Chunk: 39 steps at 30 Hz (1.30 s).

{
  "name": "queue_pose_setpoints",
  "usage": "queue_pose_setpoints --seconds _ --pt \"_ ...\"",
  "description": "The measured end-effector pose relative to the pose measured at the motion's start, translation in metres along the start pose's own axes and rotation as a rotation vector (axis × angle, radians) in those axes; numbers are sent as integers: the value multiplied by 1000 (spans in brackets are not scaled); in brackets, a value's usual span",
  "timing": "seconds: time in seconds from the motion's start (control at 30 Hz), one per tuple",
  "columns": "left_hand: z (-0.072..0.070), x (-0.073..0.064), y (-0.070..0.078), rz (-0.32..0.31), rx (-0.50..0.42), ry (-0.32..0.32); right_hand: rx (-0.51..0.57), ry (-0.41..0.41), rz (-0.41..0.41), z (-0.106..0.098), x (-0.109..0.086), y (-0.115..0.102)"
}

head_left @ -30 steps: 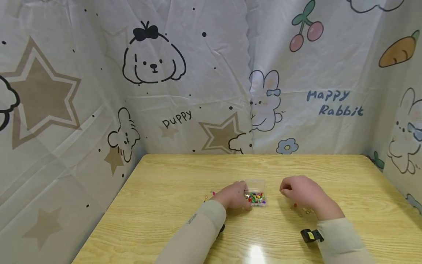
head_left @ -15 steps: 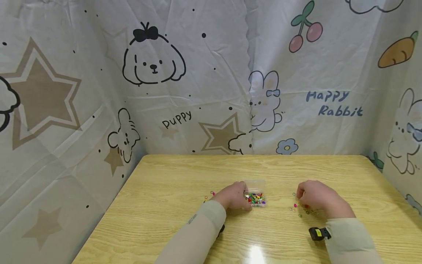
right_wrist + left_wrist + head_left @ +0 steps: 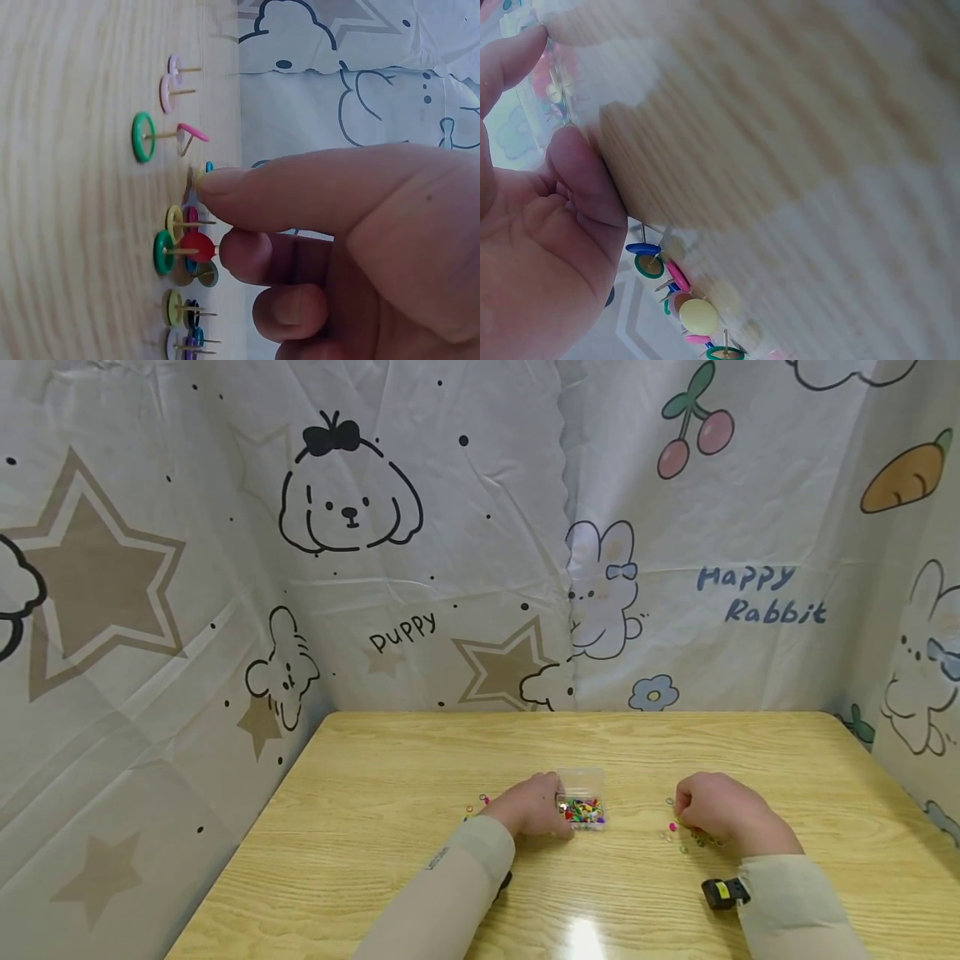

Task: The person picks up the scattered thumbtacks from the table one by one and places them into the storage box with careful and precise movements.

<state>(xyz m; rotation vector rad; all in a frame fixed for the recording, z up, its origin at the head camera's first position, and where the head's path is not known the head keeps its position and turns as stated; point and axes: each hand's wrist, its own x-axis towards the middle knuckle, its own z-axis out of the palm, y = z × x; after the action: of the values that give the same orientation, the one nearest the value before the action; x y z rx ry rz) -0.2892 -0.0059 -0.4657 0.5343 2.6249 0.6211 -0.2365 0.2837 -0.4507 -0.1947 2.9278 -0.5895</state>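
Note:
In the head view my left hand (image 3: 534, 806) grips the left side of a small clear plastic box (image 3: 581, 781). Its lid stands open at the back, and colourful thumbtacks (image 3: 584, 811) fill the front part. My thumb and a fingertip meet the box (image 3: 536, 97) in the left wrist view. Right of it, my right hand (image 3: 722, 808) is low over scattered thumbtacks. At its thumb tip a yellow thumbtack (image 3: 199, 177) is pinched, mostly hidden by the thumb. Below lie a red thumbtack (image 3: 198, 246) and a green thumbtack (image 3: 163, 253), among several others.
More thumbtacks (image 3: 484, 798) lie left of the left hand, partly behind the wrist; a pale yellow thumbtack (image 3: 699, 317) is among them. The wooden table (image 3: 390, 760) ends at a printed cloth backdrop (image 3: 480, 527). A black wrist camera (image 3: 720, 893) sits by the right cuff.
My right hand has moved rightward from beside the box to the scattered thumbtacks, and has barely shifted over the last half second. The left hand and box have stayed put.

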Motion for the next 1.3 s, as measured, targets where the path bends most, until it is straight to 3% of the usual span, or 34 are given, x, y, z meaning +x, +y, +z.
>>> queue_pose_setpoints --seconds 0.37,0.67,0.77,1.1,1.3 --pt "-2 -1 1 5 17 1 -40 59 -33 -3 0 -24" --pt "-2 0 1 13 14 1 -56 106 -231 22 13 -66" --pt "-2 0 1 10 4 4 -45 109 -260 30 15 -73" --pt "-3 -1 2 22 -7 1 -95 146 -311 36 18 -78" --pt "-2 0 1 28 -8 4 -87 158 -299 35 17 -75"
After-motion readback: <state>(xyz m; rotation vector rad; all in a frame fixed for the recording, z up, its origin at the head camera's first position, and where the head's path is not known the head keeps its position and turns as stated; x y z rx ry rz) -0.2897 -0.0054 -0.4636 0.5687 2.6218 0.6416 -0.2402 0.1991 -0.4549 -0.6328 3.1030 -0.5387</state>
